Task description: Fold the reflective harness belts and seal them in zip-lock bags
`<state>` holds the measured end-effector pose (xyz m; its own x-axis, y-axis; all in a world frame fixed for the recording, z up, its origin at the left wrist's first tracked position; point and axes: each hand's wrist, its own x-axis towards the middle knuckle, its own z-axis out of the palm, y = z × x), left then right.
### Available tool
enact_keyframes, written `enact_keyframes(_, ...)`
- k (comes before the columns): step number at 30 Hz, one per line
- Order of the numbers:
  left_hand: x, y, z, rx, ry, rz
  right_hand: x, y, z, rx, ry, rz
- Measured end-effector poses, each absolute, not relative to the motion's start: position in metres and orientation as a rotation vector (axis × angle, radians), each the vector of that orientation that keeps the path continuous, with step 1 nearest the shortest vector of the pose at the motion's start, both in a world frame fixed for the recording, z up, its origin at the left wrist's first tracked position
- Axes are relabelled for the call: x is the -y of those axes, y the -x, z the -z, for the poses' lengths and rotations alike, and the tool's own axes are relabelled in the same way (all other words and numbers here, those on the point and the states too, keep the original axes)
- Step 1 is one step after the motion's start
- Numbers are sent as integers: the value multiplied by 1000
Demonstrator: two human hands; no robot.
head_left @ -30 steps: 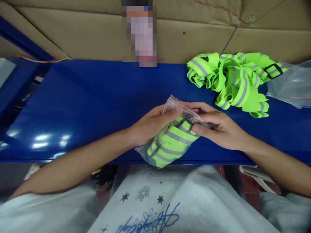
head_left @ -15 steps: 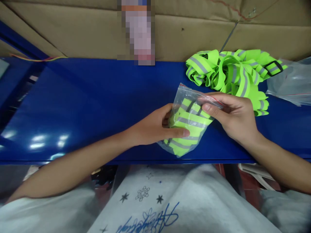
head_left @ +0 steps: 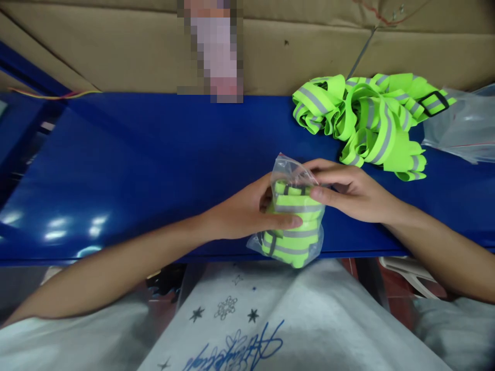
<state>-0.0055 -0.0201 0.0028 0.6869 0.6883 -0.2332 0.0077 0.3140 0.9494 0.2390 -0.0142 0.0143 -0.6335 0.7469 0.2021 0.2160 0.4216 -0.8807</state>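
A clear zip bag [head_left: 296, 206] with a folded neon-yellow strap with grey stripes inside is held upright above the table's front edge. My left hand [head_left: 247, 211] grips its left side, thumb across the front and fingers behind. My right hand [head_left: 348, 190] pinches the bag's upper right side near the red seal line, its thumb in front; the other fingertips are partly hidden behind the plastic. Behind my right hand lies a loose heap of the same neon straps [head_left: 371, 118] with a black buckle [head_left: 433, 104].
The blue table [head_left: 154, 149] meets a tan padded panel [head_left: 116, 51] at the back. Clear plastic bags [head_left: 464, 126] lie at the far right. A blurred-out patch [head_left: 216, 51] covers part of the panel. Thin coloured wires [head_left: 58, 95] lie at the back left.
The bag has moved slightly down and turned more upright. My right hand has shifted left and down with it, staying on the bag's upper right side.
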Motion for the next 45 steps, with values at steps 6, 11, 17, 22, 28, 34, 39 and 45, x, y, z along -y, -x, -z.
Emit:
enact_keyframes(6,7,13,-5,-713,-1217,-423,16,-243,-21,1920,958,-1126)
enact_keyframes(11,-6,28,-10,-621,-1330,-210,18,-249,-28,1758,1009,-1280)
enact_keyframes(17,-4,35,-20,-653,-1467,-62,19,-246,-32,1807,1105,-1382)
enact_keyframes(22,9,33,-21,-678,-1601,-110,26,-235,-30,1812,1072,-1445)
enact_keyframes(28,12,29,-18,-691,-1631,-181,22,-238,-25,1643,1143,-1390)
enact_keyframes(34,14,25,-14,-694,-1609,-223,26,-229,-26,1627,1116,-1584)
enact_keyframes(39,13,21,-15,-685,-1587,-284,27,-227,-22,1624,1153,-1480)
enact_keyframes(45,12,10,-13,-881,-1538,-578,32,-216,-12,1771,1073,-1167)
